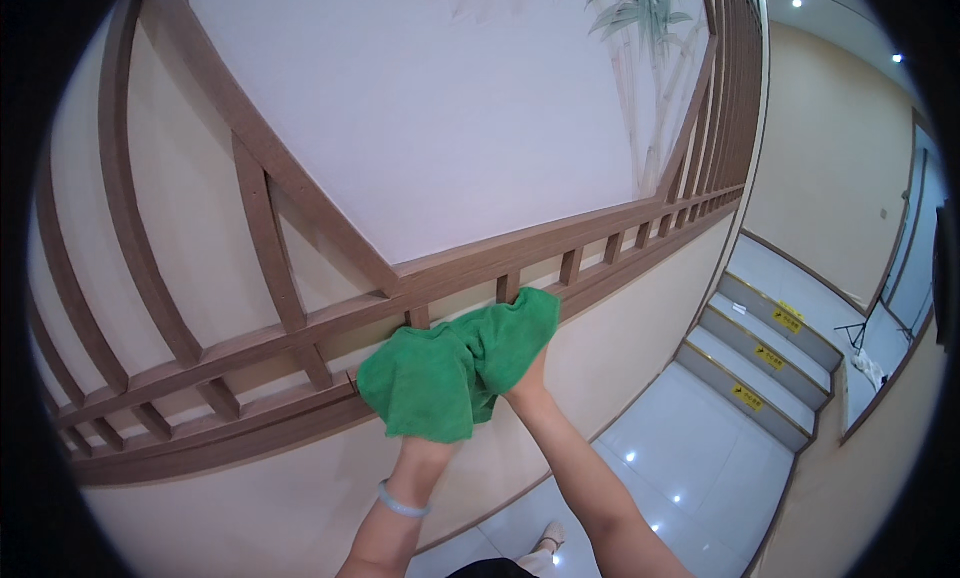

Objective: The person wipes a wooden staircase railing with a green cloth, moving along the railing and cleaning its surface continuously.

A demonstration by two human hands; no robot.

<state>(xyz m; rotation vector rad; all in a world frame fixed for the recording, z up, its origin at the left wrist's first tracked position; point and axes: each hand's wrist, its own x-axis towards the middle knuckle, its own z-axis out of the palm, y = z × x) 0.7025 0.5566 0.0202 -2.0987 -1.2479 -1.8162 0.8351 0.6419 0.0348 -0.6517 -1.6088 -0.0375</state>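
Observation:
A green cloth (431,379) lies bunched over the lower rail of a brown wooden lattice (525,240) on the wall. Both my hands are under or behind the cloth, so their fingers are hidden. My left hand (427,444) reaches up into its left part, with a pale bangle (403,501) on the wrist. At the cloth's right part is my right hand (529,379), of which only the wrist side shows. The short wooden uprights of the lattice stand on both sides of the cloth.
A white wall panel (450,128) with painted bamboo is framed by the lattice. At the right, steps (765,353) with yellow warning stickers rise from a glossy tiled floor (675,458). A small black stand (855,334) and white cloth-like items (868,369) are beyond them.

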